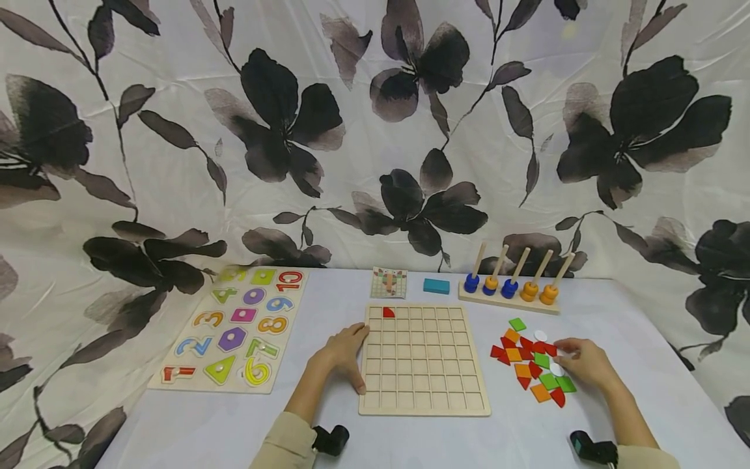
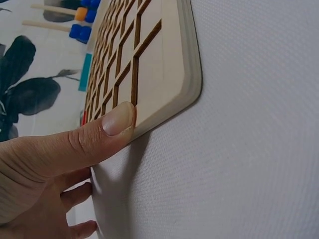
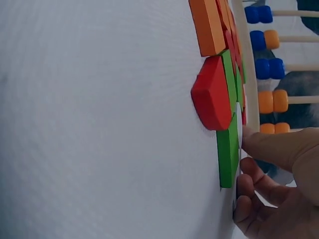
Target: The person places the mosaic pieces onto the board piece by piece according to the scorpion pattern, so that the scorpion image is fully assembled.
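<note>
A wooden grid board [image 1: 424,409] lies in the middle of the table, with one red quarter-round piece [image 1: 388,313] in a top-row square near its left side. My left hand [image 1: 342,352] rests along the board's left edge, fingers spread. In the left wrist view its thumb [image 2: 112,122] touches the board near a corner. On the right lie loose red, orange, green and white pieces [image 1: 513,354]. My right hand [image 1: 588,363] reaches into their right side, fingertips at a red piece [image 1: 549,350] and a white disc [image 1: 556,370]; whether it pinches one is hidden.
A number puzzle board [image 1: 263,329] lies at the left. Behind the grid board are a patterned card [image 1: 388,283] and a blue block [image 1: 436,286]. A peg stand [image 1: 508,301] with blue and orange beads stands at the back right, before a floral cloth [image 1: 328,228].
</note>
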Demonstrator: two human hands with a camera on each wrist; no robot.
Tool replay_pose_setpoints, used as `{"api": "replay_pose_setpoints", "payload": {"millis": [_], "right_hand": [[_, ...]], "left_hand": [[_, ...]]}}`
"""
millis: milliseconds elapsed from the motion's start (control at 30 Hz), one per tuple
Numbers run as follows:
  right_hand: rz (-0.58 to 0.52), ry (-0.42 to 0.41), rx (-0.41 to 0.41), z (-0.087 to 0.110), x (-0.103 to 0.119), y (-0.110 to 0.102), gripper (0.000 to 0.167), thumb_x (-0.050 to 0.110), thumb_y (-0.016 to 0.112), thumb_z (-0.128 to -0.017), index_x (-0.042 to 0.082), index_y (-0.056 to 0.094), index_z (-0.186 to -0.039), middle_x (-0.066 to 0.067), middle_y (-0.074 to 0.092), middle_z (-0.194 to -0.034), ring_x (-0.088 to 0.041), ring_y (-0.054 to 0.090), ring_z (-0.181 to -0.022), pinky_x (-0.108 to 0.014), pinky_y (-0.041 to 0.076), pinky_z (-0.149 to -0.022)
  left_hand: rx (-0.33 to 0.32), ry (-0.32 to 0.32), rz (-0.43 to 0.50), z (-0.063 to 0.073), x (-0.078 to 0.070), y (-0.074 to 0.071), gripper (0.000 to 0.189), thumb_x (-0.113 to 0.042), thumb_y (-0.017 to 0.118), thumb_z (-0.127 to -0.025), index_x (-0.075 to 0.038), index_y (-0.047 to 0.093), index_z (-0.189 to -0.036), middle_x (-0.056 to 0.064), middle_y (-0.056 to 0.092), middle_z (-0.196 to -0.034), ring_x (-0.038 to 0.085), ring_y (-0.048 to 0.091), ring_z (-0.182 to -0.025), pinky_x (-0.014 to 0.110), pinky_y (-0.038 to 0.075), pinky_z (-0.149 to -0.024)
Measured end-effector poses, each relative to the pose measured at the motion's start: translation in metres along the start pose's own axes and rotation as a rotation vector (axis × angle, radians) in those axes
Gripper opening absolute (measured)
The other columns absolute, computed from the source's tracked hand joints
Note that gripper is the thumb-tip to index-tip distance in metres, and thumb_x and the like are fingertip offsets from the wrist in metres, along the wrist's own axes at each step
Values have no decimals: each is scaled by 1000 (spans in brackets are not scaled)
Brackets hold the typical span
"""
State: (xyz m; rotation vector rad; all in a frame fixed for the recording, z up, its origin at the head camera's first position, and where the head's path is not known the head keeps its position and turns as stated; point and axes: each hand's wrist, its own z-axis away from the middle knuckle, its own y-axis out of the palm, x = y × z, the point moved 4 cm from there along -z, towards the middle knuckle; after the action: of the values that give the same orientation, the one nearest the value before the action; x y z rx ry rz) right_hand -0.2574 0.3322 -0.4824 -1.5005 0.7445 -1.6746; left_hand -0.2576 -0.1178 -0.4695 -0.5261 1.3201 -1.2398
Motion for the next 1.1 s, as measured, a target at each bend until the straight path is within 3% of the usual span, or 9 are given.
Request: {"api": "replay_pose_setpoints", "payload": {"millis": [533, 800, 1100], "right_hand": [[-102, 51, -60, 4, 1, -1, 31, 13, 67, -83, -8, 54, -102, -16, 59, -91, -29, 54, -83, -42, 50, -75], [-148, 85, -99, 2, 2, 2, 28, 17, 66, -86, -7, 55, -96, -16, 63, -87, -27, 55, -80, -32, 51, -70], [-223, 82, -119, 5, 11, -4, 36, 19, 64, -89, -10, 52, -108, -13, 65, -88, -22, 58, -80, -19, 46, -64]], "left_hand": [[-7, 14, 5, 0, 1, 1, 115, -25, 95, -46, 2, 37, -141, 19, 32, -148, 40, 31, -134, 61, 28, -104], [-18, 20, -2, -1, 3, 2, 114, -24, 95, -45, 2, 38, -141, 19, 34, -147, 41, 32, -133, 61, 30, -104], [-14, 25, 9, -1, 4, 2, 115, -25, 95, -46, 2, 37, -141, 19, 33, -148, 40, 32, -134, 60, 29, -105]]}}
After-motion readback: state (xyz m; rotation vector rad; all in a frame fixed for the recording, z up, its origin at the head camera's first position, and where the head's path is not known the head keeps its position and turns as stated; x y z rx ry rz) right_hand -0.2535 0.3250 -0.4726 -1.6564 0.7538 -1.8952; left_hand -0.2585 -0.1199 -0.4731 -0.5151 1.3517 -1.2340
